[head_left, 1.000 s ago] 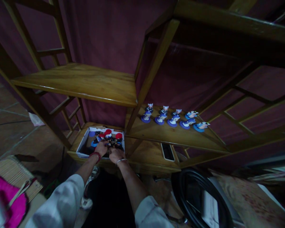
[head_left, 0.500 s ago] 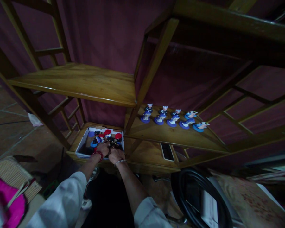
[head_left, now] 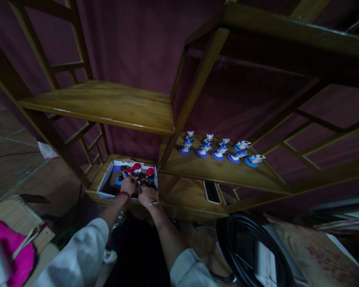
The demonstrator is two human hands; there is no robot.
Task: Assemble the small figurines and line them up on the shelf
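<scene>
Both hands reach into a white box (head_left: 105,180) on the low wooden shelf. Several small figurines (head_left: 137,167) with red, blue and purple round bases lie jumbled inside it. My left hand (head_left: 128,185), with a red bead bracelet at the wrist, is over the middle of the box, fingers curled together among the figurines. Beside it, my right hand (head_left: 148,196), with a silver bangle, is closed at the box's front right. What the fingers hold, if anything, is too dark and small to make out.
Rows of purple- and blue-based figurines (head_left: 203,150) stand on the shelf (head_left: 197,165) to the right. A phone-like dark slab (head_left: 212,192) lies lower down. A wooden post (head_left: 194,95) rises between the bays, and an upper shelf (head_left: 107,103) overhangs the box. Below right is a black coiled hose (head_left: 227,239).
My left hand's fingers have drawn in and shifted slightly left, opening a small gap to my right hand. The whole view has shifted slightly; the standing figurines are unchanged.
</scene>
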